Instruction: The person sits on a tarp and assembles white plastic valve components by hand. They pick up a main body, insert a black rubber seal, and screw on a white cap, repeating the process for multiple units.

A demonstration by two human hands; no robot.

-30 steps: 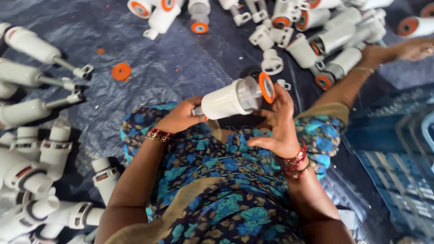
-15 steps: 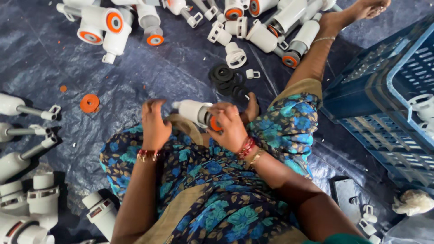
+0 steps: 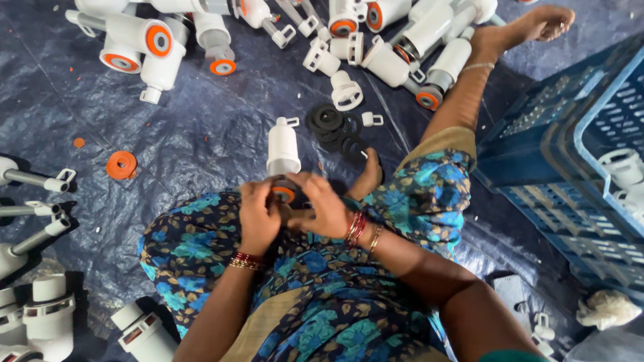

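I sit on the floor with a white plastic valve body (image 3: 283,146) held over my lap, its looped end pointing away from me. An orange ring (image 3: 284,193) shows at its near end, between my fingers. My left hand (image 3: 259,216) grips that near end from the left. My right hand (image 3: 325,206) closes on it from the right, fingers over the orange ring. A pile of black rubber washers (image 3: 335,127) lies just beyond my right hand, next to my bent foot (image 3: 367,175).
Many white valve bodies with orange rings (image 3: 157,40) lie scattered at the top. More white parts (image 3: 40,315) line the left edge. A loose orange disc (image 3: 121,165) rests on the dark tarp (image 3: 201,134). A blue plastic crate (image 3: 577,167) holding white parts stands at the right.
The valve body has turned from lying sideways to pointing away from me, and both hands have drawn together at its orange end. The view shifted left to right.
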